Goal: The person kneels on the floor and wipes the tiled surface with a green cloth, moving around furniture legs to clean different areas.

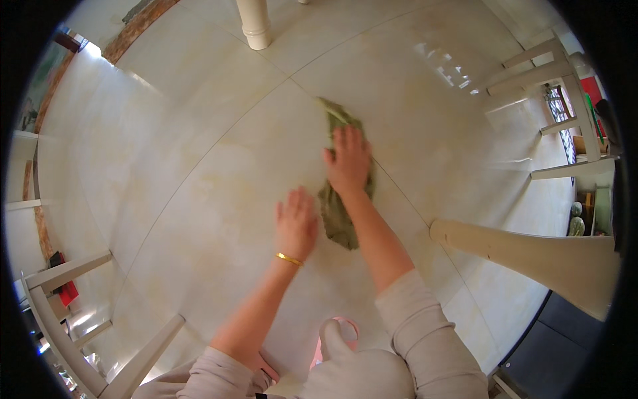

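A crumpled olive-green cloth (339,219) lies on the glossy cream tiled floor (239,164), slightly right of the middle. My right hand (348,159) is pressed flat on it with the fingers spread, and the cloth shows above and below the hand. To its left is my left hand (297,222), blurred, with a gold bracelet (289,259) at the wrist. It holds nothing; whether it touches the floor I cannot tell.
A thick cream furniture leg (518,249) stands at the right, and a turned one (255,30) at the top. Wooden chair frames are at the lower left (70,269) and upper right (578,95). A dark, flat-sided object (558,334) is at the lower right. Pink footwear (350,329) shows below.
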Demonstrator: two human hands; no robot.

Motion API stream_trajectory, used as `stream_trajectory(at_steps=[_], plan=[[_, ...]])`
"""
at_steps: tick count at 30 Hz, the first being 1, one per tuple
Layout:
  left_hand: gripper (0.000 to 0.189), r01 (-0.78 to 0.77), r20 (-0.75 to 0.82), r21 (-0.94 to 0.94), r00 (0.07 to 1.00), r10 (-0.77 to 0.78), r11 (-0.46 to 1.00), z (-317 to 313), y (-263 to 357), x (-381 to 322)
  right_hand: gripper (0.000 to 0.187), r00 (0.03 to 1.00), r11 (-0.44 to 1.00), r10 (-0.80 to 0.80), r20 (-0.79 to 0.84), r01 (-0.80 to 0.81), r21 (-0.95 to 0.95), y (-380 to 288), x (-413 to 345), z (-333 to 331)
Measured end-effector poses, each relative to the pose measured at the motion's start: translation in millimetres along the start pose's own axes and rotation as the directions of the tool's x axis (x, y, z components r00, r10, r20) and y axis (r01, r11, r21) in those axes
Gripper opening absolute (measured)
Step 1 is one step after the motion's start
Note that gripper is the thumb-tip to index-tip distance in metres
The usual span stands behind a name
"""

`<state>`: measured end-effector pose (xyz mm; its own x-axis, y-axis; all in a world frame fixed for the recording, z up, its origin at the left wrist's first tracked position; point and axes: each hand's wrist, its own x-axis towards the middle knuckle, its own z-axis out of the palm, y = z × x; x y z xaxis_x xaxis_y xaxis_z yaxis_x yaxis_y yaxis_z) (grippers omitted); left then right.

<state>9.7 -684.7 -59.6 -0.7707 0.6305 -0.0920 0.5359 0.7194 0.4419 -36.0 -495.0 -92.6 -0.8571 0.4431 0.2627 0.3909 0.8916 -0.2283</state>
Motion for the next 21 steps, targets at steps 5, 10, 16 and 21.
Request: stream_trajectory(at_steps=[5,10,16,21], plan=[[0.055,0.234,-0.320,0.026,0.923,-0.214,0.972,-15,-68,41,0.043,0.934,0.925,-0.338,0.115,0.308,0.221,-63,-6,11],[0.059,0.330,-0.182,0.145,0.935,-0.303,0.933,-28,-80,75,0.043,0.925,0.916,-0.327,0.194,0.260,0.307,-44,-61,-24],[0.061,0.448,-0.195,0.274,0.892,-0.407,0.851,-28,-71,112,0.045,0.992,0.986,0.119,0.036,-0.114,-0.122,92,-14,-23],[0.062,0.428,-0.211,0.246,0.900,-0.383,0.870,-23,-69,112,0.045,0.966,0.946,0.246,-0.076,-0.256,-0.199,137,78,8]])
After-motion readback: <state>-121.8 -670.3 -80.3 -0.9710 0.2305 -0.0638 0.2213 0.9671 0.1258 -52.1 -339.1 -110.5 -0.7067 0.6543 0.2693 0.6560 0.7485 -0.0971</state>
